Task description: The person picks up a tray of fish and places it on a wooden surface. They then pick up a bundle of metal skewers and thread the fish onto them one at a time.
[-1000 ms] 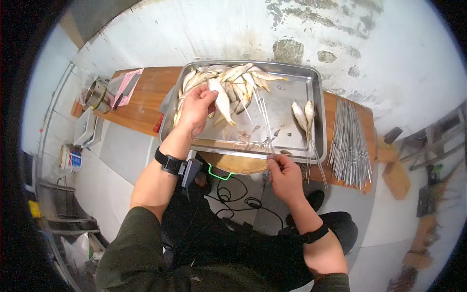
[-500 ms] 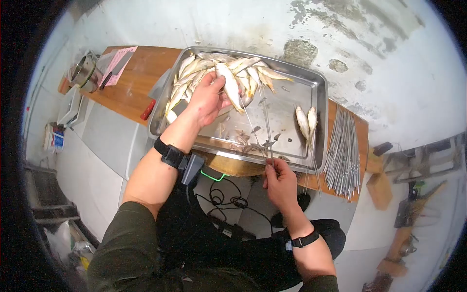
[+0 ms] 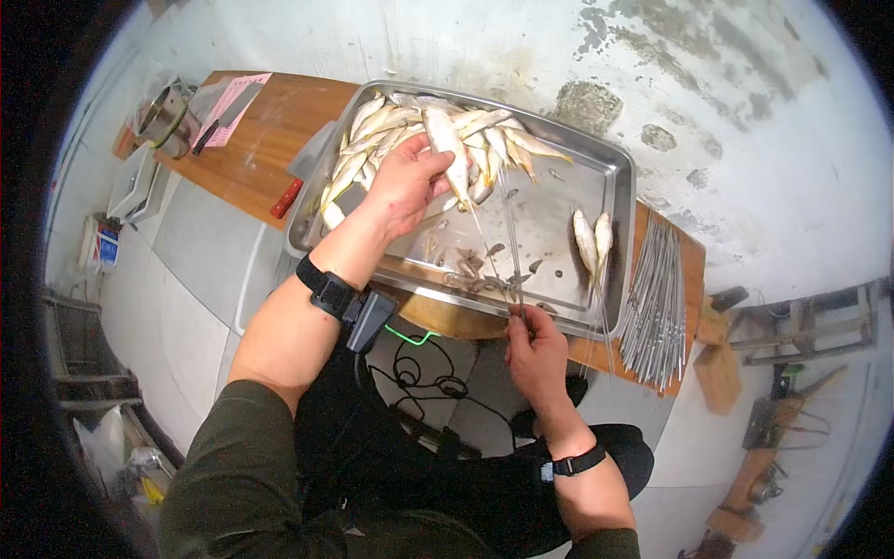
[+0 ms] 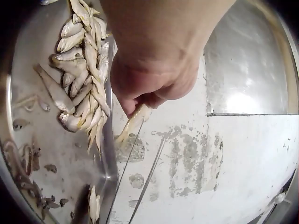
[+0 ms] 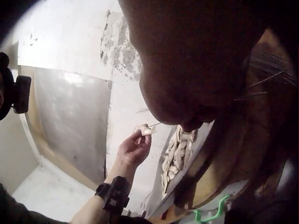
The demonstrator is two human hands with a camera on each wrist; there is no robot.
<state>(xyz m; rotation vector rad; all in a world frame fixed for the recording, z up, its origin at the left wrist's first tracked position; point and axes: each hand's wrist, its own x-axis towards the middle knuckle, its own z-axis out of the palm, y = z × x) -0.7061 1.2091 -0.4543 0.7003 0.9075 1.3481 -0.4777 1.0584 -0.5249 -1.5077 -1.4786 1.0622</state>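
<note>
My left hand (image 3: 407, 186) pinches a yellowish-white fish (image 3: 445, 140) above the heaped fish in the metal tray (image 3: 559, 314). In the left wrist view the held fish (image 4: 135, 122) hangs from the fingertips, with a thin skewer reaching its end. My right hand (image 3: 537, 352) grips thin metal skewers (image 3: 511, 238) at the tray's near edge; one slants up to the tail end of the held fish. Whether its tip is inside the fish I cannot tell. Two fish (image 3: 586, 244) on skewers lie at the tray's right side.
Many loose metal skewers (image 3: 656, 307) lie on the wooden table (image 3: 303, 102) right of the tray. A red-handled knife (image 3: 287, 198) is at the tray's left, another knife (image 3: 228, 116) on pink paper farther left, near a metal pot (image 3: 166, 121). Dark scraps (image 3: 475, 279) litter the tray.
The left hand has moved right and up with the fish, away from the tray's left side. A skewer in the right hand now meets the fish's tail end. The head view has shifted.
</note>
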